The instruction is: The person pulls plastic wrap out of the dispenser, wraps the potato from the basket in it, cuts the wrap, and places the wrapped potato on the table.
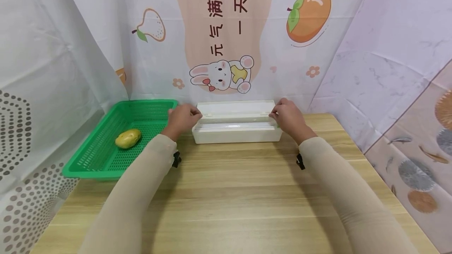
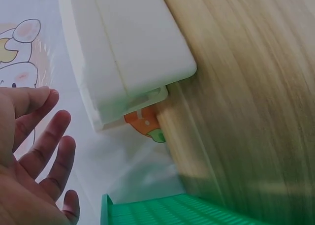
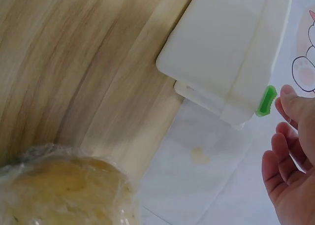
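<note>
A long white cling film dispenser (image 1: 238,135) stands at the table's back edge, its lid (image 1: 236,107) raised. Clear cling film (image 1: 234,120) shows across its opening, hard to make out. At the dispenser's left end my left hand (image 1: 183,118) pinches the film's edge between thumb and forefinger; the other fingers are loosely bent in the left wrist view. My right hand (image 1: 288,117) pinches likewise at the right end, beside a small green slider (image 3: 267,101). The film between the fingertips is barely visible in the wrist views.
A green basket (image 1: 88,174) stands at the left with a potato (image 1: 128,138) in it. In the right wrist view, a film-wrapped yellowish potato (image 3: 64,193) lies close by; the head view does not show it. A printed curtain (image 1: 152,69) hangs behind the wooden table (image 1: 226,199).
</note>
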The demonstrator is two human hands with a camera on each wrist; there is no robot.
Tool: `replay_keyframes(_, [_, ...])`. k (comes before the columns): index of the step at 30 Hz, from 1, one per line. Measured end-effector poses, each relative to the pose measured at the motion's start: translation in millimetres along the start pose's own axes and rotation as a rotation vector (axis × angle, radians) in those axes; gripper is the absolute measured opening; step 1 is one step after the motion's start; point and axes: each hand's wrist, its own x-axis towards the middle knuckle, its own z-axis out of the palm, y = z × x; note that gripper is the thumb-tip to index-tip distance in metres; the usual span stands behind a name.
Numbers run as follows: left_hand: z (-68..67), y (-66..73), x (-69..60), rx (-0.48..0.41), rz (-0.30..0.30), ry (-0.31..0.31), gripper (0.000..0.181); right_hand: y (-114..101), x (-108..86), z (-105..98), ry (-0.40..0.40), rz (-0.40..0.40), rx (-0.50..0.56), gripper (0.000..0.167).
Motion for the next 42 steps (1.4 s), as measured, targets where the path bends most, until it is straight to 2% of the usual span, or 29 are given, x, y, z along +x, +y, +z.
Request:
replay_keyframes(7, [-7.0,3.3,-1.6,-0.007,-0.005,0.051,0.02,1.4,-0.6,-9.5,0.059,-0.028,-0.017,0.02])
replay_keyframes(13, [-13.4,5.6,-1.5,0.002,-0.013,0.056,0.021,-1.3,-0.1,-18.7,0.065,-0.017,-0.006,0.019])
replay_keyframes(31, [-29.0,4.5,-2.5,-0.012,0.057,0.132,0.023,-7.8,6.0,-45.7,0.07,0.035,-0.056,0.017])
replay_keyframes(42, [-40.8,9.7,-6.0,-0.044,0.1,0.17,0.025,-8.4,5.7,-60.3,0.087,-0.033,-0.026,0.015])
